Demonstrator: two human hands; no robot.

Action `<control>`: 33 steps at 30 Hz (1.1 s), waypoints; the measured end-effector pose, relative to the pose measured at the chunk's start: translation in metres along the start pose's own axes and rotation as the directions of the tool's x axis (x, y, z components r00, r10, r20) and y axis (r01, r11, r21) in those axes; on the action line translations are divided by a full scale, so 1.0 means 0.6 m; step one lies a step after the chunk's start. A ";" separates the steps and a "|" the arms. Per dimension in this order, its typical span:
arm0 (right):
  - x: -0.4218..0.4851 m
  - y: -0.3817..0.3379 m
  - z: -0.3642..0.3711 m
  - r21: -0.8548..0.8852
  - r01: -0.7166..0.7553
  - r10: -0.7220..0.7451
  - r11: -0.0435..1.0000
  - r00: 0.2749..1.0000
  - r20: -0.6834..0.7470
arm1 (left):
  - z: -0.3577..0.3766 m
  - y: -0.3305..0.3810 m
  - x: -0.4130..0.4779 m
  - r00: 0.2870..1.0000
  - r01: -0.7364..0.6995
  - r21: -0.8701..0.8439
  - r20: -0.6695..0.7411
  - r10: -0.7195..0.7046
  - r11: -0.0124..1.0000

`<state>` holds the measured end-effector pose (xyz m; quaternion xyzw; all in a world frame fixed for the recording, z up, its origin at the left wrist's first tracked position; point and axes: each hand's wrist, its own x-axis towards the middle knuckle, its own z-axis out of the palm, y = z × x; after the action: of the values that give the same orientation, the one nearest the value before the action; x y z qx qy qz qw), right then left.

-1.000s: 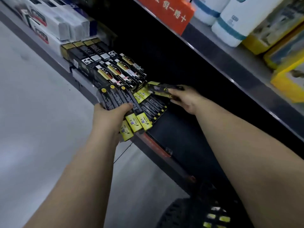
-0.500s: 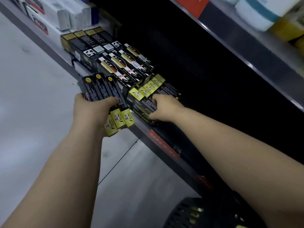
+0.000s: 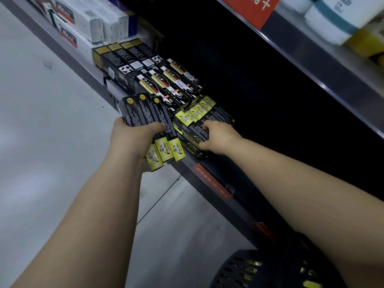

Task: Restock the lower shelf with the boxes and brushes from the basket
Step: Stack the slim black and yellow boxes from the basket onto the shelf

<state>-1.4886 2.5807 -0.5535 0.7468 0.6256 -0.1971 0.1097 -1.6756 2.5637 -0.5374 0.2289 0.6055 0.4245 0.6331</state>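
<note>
Near right, basket (image 3: 259,269) is cut by the bottom edge and part-covered by the right forearm (image 3: 311,194). Contents show only as yellow through the slots, type unclear. Far interior of lower shelf (image 3: 207,179) is black shadow. left hand (image 3: 133,140): fingers hidden under held boxes (image 3: 145,113). right hand (image 3: 218,138): fingertips tucked against shelved boxes (image 3: 199,117), grip unclear. red sign (image 3: 255,9) cropped at top.

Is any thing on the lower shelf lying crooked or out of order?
Yes. The yellow boxes that the right hand grips sit in a staggered pile, unlike the neat black boxes beside them; the lowest reaches the shelf edge. The left hand holds three more. Nothing looks damaged.
</note>
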 end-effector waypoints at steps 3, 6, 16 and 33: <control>-0.006 -0.005 -0.022 -0.042 0.015 -0.014 0.999 1.000 0.011 | 0.005 -0.003 -0.003 0.999 0.003 -0.011 0.036 -0.002 1.000; -0.028 -0.025 -0.068 0.057 0.299 -0.293 0.953 0.951 -0.096 | 0.007 -0.005 0.000 0.995 0.028 0.007 0.092 -0.028 1.000; -0.082 -0.019 -0.127 -0.057 0.567 -0.570 0.822 0.818 -0.076 | 0.016 0.011 -0.026 0.830 0.275 0.105 0.476 -0.291 0.956; -0.056 0.060 -0.097 -0.082 0.322 -0.331 0.943 0.890 -0.315 | 0.007 0.012 -0.009 0.962 0.218 -0.132 0.198 -0.190 0.967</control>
<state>-1.4487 2.5674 -0.4895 0.6517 0.7541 -0.0785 -0.0189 -1.6731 2.5640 -0.5280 0.1542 0.5309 0.3788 0.7423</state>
